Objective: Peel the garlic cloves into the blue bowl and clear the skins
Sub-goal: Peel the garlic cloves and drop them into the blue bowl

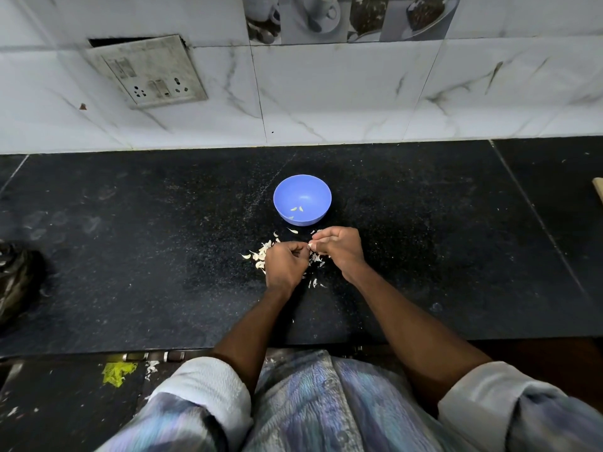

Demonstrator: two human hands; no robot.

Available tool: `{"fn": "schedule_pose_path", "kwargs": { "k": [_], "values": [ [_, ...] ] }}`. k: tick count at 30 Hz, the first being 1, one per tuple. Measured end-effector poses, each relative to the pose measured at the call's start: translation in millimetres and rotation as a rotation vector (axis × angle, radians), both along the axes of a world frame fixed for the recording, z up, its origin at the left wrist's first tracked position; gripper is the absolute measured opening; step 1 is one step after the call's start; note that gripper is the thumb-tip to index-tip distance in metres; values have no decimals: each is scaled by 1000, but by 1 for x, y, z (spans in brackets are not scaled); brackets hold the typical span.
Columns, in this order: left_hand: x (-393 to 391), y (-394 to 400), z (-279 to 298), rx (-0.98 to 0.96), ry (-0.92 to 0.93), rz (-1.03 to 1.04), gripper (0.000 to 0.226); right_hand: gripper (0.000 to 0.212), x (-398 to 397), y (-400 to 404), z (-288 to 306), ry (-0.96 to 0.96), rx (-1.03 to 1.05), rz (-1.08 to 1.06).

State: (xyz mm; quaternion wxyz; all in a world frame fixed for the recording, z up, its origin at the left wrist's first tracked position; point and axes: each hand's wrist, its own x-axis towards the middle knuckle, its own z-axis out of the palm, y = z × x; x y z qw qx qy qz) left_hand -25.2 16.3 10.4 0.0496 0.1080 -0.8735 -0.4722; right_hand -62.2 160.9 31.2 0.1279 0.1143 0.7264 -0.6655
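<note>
wall (326, 93): white marble tiles | socket plate (148, 71) | counter (130, 256): black stone

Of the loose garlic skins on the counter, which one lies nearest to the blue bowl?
The single curved skin just in front of the blue bowl, left of the right hand. It lies alone, while the other skins are heaped nearer the left hand.

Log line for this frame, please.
peeling | both hands pinch clove | bowl: few bits | skins on counter
</note>
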Motion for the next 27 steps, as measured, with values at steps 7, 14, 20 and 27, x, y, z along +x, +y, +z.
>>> {"fn": "schedule_pose_path", "kwargs": {
  "k": [7,14,20,27],
  "values": [
    [-5,-5,-1,232,-21,50,13,21,-4,1,2,-18,-57,-16],
    [-5,-5,2,344,25,69,10,22,-5,1,2,-170,-188,-57],
    [-6,-5,-1,401,9,23,10,13,-6,1,4,-248,-239,-51],
    [-8,-7,-2,352,13,39,14,15,-3,4,9,-264,-204,35]
  ]
}}
